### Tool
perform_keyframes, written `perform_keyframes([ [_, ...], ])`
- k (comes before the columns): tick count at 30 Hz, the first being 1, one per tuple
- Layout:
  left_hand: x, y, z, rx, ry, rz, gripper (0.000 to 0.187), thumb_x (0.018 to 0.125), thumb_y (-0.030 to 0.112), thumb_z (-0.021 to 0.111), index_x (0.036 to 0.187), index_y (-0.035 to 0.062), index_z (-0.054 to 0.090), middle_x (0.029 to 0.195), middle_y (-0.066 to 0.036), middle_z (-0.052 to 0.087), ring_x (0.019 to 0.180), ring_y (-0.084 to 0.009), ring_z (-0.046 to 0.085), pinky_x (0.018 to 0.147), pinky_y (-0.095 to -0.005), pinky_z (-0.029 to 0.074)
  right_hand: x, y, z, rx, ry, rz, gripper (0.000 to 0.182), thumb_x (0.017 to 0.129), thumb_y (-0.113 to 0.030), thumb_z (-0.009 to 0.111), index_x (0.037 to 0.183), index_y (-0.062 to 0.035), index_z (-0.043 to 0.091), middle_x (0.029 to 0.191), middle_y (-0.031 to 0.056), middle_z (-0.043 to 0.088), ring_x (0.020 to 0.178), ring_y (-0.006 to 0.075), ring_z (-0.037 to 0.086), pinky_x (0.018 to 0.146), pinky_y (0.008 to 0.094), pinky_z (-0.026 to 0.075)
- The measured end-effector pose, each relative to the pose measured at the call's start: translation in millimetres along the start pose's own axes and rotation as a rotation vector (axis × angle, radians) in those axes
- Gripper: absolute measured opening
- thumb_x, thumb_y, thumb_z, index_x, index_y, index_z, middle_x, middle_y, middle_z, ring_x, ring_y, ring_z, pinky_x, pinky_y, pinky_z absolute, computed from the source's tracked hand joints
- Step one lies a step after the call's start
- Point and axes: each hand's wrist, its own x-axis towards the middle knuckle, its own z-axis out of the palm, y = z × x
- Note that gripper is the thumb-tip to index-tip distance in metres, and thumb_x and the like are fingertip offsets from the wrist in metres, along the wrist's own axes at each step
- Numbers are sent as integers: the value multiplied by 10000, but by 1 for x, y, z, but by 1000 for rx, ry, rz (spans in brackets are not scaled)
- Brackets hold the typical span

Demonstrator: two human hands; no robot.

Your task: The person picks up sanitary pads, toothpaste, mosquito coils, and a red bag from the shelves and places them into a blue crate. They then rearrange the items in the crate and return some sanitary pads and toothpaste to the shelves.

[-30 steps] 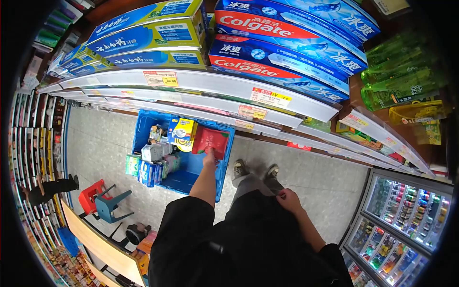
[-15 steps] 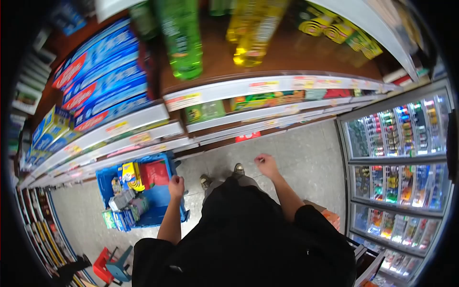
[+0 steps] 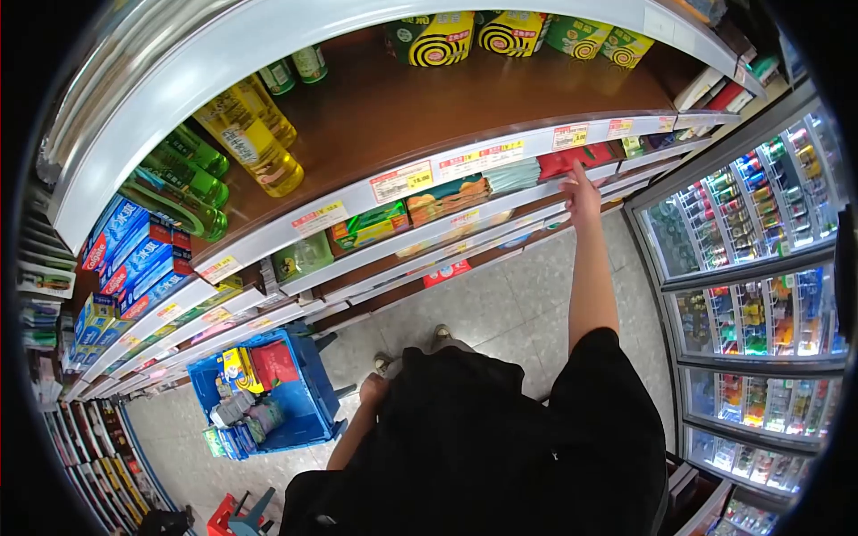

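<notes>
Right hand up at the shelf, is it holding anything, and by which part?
Nothing is held. The right hand reaches the red packs on the shelf, fingertips at their front edge, no grasp visible. The left hand is empty too.

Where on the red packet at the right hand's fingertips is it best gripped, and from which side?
Probably by its front edge, from the aisle side. The red packet lies flat on the shelf under the board above, so only that edge is exposed. The right hand already reaches it from the front.
</notes>
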Motion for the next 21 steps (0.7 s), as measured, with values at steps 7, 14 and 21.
perform_keyframes([
  [7,-3,-33,-7,-188,9,-59,324,758,280,544,803,-5,693,855,-281,654,880,-431,661,780,-473,527,51,10,11,57,-30,-99,268,830,-224,774,768,-117,535,592,-12,531,465,67,429,411,225,282],
  [14,-14,-49,-5,55,9,9,346,806,316,525,885,21,690,908,-265,673,896,-431,656,796,-492,523,19,-17,-26,613,-82,-462,175,892,-42,561,1067,-49,575,1070,89,639,1008,224,634,876,372,517],
  [21,-23,-8,-60,-43,39,295,299,868,278,559,1053,66,661,1019,-198,684,980,-345,665,827,-435,521,-71,43,-109,801,-346,-132,476,763,-122,557,1215,28,533,1226,174,604,1123,329,594,1004,463,465],
])
